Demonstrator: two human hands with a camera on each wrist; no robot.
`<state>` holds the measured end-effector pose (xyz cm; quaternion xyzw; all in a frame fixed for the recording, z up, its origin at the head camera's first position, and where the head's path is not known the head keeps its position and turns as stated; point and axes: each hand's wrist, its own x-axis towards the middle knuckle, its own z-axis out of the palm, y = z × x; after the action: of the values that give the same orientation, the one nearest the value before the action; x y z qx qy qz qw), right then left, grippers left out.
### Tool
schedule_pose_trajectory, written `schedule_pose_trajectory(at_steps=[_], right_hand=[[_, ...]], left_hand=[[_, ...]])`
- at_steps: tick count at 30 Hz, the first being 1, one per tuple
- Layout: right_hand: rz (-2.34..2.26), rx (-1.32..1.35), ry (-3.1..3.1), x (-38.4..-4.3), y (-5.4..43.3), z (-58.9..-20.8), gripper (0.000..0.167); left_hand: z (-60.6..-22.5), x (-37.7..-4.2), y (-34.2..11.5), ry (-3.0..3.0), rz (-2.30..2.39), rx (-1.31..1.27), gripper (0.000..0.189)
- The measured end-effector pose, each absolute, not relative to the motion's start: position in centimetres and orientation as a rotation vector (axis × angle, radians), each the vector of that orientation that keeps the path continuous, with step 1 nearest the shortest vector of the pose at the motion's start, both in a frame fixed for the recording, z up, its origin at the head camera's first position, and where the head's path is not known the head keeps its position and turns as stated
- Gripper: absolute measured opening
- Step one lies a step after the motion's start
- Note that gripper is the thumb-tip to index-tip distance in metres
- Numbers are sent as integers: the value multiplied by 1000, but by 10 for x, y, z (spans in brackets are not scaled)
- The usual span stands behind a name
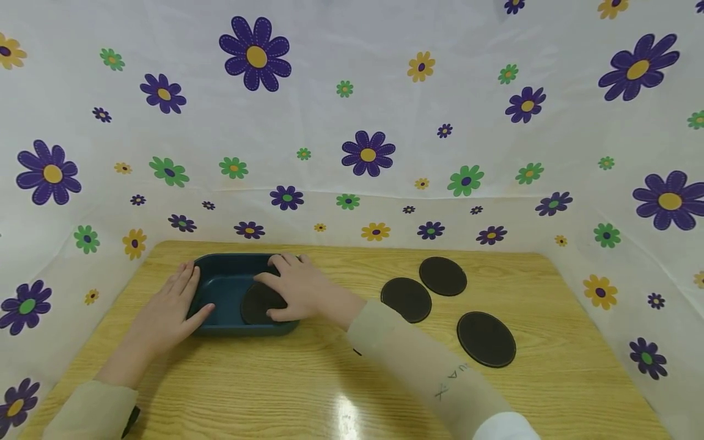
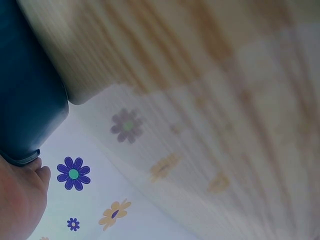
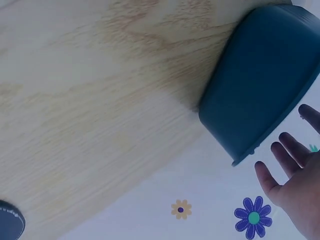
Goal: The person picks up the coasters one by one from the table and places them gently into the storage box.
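Observation:
A dark blue rectangular container (image 1: 220,299) stands on the left part of the table. Along its left rim rests my left hand (image 1: 167,305), fingers straight and thumb reaching over the near corner. The left wrist view shows that hand (image 2: 20,200) at the rim of the container (image 2: 30,80). Inside, at the right end, lies a round black coaster (image 1: 258,304), partly covered by my right hand (image 1: 299,290). The right hand's fingers are spread over the container's right end. In the right wrist view they stand apart above the rim, with nothing between them.
Three more round black coasters lie to the right on the wooden table (image 1: 264,385): one near the right forearm (image 1: 406,299), a farther coaster (image 1: 442,276) and a nearer coaster (image 1: 486,339). A white flower-printed cloth (image 1: 319,122) rises behind and at both sides.

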<state>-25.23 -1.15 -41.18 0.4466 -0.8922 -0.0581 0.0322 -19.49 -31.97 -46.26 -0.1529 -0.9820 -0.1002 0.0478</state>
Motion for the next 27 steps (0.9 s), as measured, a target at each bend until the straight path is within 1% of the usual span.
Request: schedule_pose_trajectory(at_steps=[10,27], right_hand=[[-152,1372,-2727,-251,12,-407,70],[64,1291,-2860,-252,79,-407,70]], left_hand=[[-462,-194,-320,-2987,-307,-469,93],[-459,-192,-318,-2995,-323,-464,92]])
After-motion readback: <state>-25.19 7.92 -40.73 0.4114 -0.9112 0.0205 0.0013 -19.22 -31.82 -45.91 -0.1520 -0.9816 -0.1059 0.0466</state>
